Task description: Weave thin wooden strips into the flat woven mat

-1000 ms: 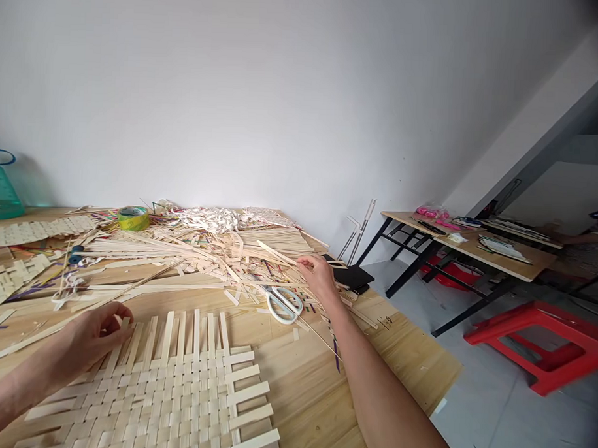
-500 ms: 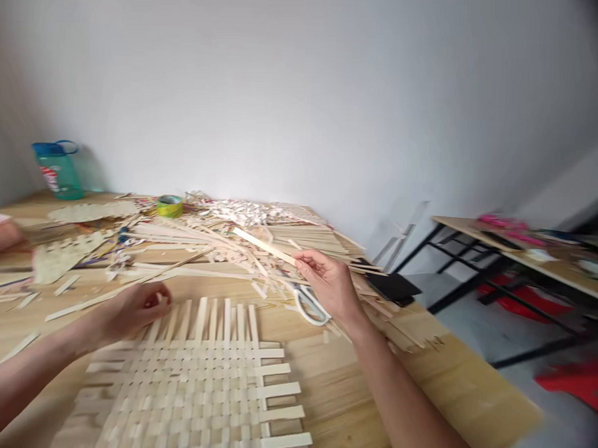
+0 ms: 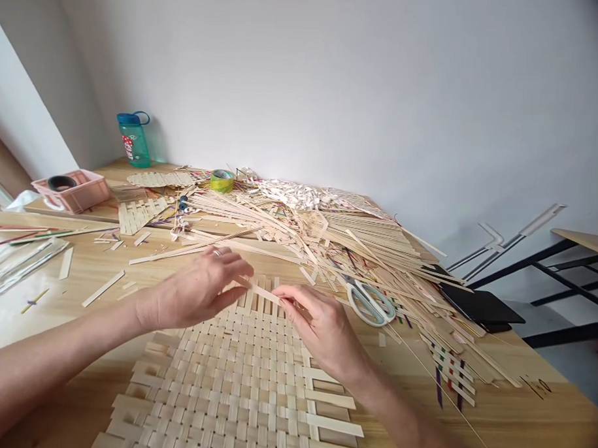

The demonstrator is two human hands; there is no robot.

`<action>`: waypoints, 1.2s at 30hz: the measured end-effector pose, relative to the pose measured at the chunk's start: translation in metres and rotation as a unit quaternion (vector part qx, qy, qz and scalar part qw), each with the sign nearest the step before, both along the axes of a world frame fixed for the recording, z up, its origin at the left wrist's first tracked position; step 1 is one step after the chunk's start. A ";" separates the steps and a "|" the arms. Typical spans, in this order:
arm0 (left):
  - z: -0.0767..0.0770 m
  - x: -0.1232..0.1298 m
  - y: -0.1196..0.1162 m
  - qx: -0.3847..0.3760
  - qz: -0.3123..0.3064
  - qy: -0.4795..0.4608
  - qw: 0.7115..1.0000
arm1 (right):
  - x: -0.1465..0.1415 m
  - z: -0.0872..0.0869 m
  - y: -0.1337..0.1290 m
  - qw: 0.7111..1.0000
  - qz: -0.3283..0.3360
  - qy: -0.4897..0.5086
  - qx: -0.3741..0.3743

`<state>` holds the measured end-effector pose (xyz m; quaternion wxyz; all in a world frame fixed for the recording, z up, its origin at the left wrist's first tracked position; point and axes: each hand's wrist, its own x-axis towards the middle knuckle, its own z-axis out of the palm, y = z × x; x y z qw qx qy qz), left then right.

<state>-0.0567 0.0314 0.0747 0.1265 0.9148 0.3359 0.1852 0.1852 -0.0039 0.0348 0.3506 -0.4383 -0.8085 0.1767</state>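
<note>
A pale flat wooden strip [image 3: 263,293] stretches between my two hands, above the far edge of a woven mat [image 3: 245,372]. My right hand [image 3: 325,323] pinches its right end between thumb and fingers. At the other end, the fingers and thumb of my left hand [image 3: 193,289], which wears a ring, close around the strip, partly hiding it. The mat is a checkered weave of similar strips, with loose ends sticking out at its far, left and right sides. Its near part runs out of view.
White-handled scissors [image 3: 372,303] lie right of the mat. Behind are heaped loose strips [image 3: 377,243], a yellow-green tape roll [image 3: 222,181] and a teal bottle [image 3: 134,143]. A pink basket [image 3: 81,193] stands at left. Something flat and black [image 3: 480,305] lies at the right edge.
My right hand has brought the strip from over the scissors to the mat's far edge. My left hand has moved to the strip's other end. The view has swung left.
</note>
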 end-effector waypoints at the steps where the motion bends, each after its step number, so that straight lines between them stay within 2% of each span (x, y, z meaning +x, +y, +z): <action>1: 0.000 0.001 -0.001 -0.025 -0.013 0.012 1.000 | 0.001 0.001 0.000 1.000 0.004 0.007 0.000; 4: 0.005 -0.005 0.007 -0.095 -0.009 0.013 0.995 | 0.009 0.003 0.005 1.000 0.000 0.011 -0.020; 8: 0.016 -0.033 0.030 -0.162 0.051 0.027 0.985 | 0.027 0.001 0.019 0.994 -0.030 -0.032 -0.098; 12: 0.019 -0.052 0.043 -0.236 0.065 0.079 0.966 | 0.034 -0.004 0.026 0.984 -0.028 -0.030 -0.175; 16: 0.007 -0.037 0.034 -0.210 0.068 0.059 0.974 | 0.020 -0.005 0.019 0.972 -0.025 -0.005 -0.235; 19: -0.008 -0.014 0.021 -0.183 0.078 -0.005 0.980 | 0.009 -0.004 0.013 0.968 -0.031 0.027 -0.247; 22: -0.017 -0.004 0.018 -0.179 0.051 -0.029 0.982 | 0.012 -0.004 0.014 0.968 -0.024 0.049 -0.244; 25: -0.011 -0.019 0.030 -0.205 0.045 -0.015 0.978 | 0.029 -0.001 0.021 0.977 -0.048 0.015 -0.206; 27: -0.001 -0.039 0.042 -0.241 0.082 0.006 0.967 | 0.041 0.002 0.025 0.978 -0.089 -0.057 -0.180; 29: 0.008 -0.059 0.052 -0.303 0.100 0.033 0.947 | 0.045 0.003 0.026 0.973 -0.095 -0.099 -0.187; 32: 0.015 -0.077 0.056 -0.370 0.110 0.055 0.921 | 0.039 0.000 0.023 0.967 -0.069 -0.060 -0.237; 36: 0.012 -0.074 0.049 -0.387 0.105 0.046 0.915 | 0.030 -0.011 0.022 0.951 -0.049 0.035 -0.304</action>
